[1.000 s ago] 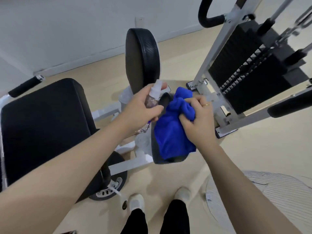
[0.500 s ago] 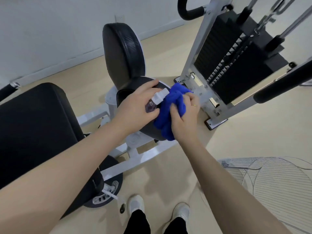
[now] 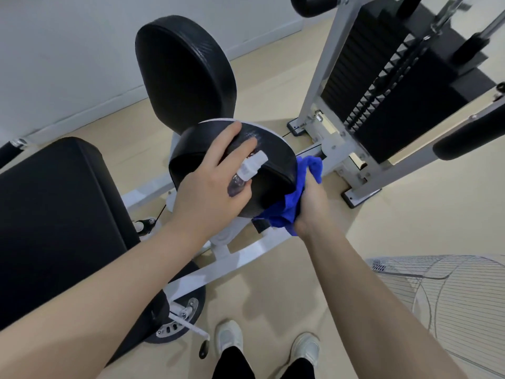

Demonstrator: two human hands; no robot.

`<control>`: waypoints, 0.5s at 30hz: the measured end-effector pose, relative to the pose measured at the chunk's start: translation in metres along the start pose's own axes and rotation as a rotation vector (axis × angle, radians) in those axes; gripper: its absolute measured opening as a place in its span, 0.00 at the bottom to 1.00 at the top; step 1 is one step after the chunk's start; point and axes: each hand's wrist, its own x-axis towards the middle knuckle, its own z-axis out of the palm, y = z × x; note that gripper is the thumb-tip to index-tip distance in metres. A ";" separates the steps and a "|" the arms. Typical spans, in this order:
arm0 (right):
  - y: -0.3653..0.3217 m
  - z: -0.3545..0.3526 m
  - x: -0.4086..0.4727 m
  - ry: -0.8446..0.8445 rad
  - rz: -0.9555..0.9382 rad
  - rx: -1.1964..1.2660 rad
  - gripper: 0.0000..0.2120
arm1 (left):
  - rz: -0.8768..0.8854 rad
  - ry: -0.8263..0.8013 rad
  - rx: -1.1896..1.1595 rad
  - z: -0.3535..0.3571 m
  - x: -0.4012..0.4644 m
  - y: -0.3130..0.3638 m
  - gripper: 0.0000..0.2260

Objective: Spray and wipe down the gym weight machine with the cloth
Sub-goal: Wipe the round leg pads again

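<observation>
1. Blue and soft, the cloth (image 3: 293,206) looked light and floppy, so it would bunch and drape; a gathered handful, as it was taken, seemed the best hold for pressing it flat against a surface
2. The right hand (image 3: 311,206) had its grip curled round the bunched cloth at the right edge of the round seat pad (image 3: 273,160), cloth touching the pad's side
3. The left hand (image 3: 210,190) held a small spray bottle (image 3: 247,170) against the palm, forefinger stretched out over the pad's top; the bottle looked light, hard and possibly slippery if wet
4. The pad was black, textured vinyl with a faint sheen near the nozzle, firm-looking and fixed to a white frame (image 3: 246,255)
5. The weight stack (image 3: 396,105) stood behind, well apart from both hands
</observation>
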 end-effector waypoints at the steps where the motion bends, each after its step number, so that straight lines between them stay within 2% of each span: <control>1: -0.002 0.000 -0.002 -0.038 -0.084 0.022 0.17 | -0.005 0.010 0.003 0.001 -0.001 0.001 0.23; 2: -0.001 0.000 -0.004 -0.053 -0.114 -0.004 0.17 | -0.007 0.020 0.011 0.003 -0.002 0.002 0.22; 4: 0.015 -0.008 0.004 0.083 -0.012 -0.133 0.14 | 0.001 0.025 0.033 0.006 -0.002 0.004 0.22; 5: 0.028 -0.011 0.010 0.143 0.104 -0.142 0.12 | 0.009 0.028 0.049 0.008 0.000 0.002 0.22; 7: 0.043 -0.012 0.010 0.127 0.337 -0.160 0.11 | 0.016 0.029 0.059 0.011 0.000 0.003 0.23; 9: 0.051 -0.020 0.001 0.068 0.337 -0.134 0.12 | 0.004 0.008 0.041 0.013 0.001 0.005 0.24; 10: 0.051 -0.021 0.000 0.028 0.274 -0.141 0.09 | -0.001 -0.005 0.028 0.014 0.002 0.006 0.24; 12: 0.037 -0.010 -0.008 0.087 0.155 -0.075 0.04 | 0.007 -0.023 -0.001 0.016 0.001 0.007 0.24; 14: 0.022 -0.013 -0.027 0.207 0.095 0.056 0.12 | 0.036 -0.039 -0.008 0.015 0.002 0.006 0.24; 15: 0.016 -0.012 -0.035 0.234 0.057 0.102 0.11 | 0.048 -0.050 0.000 0.015 0.002 0.005 0.24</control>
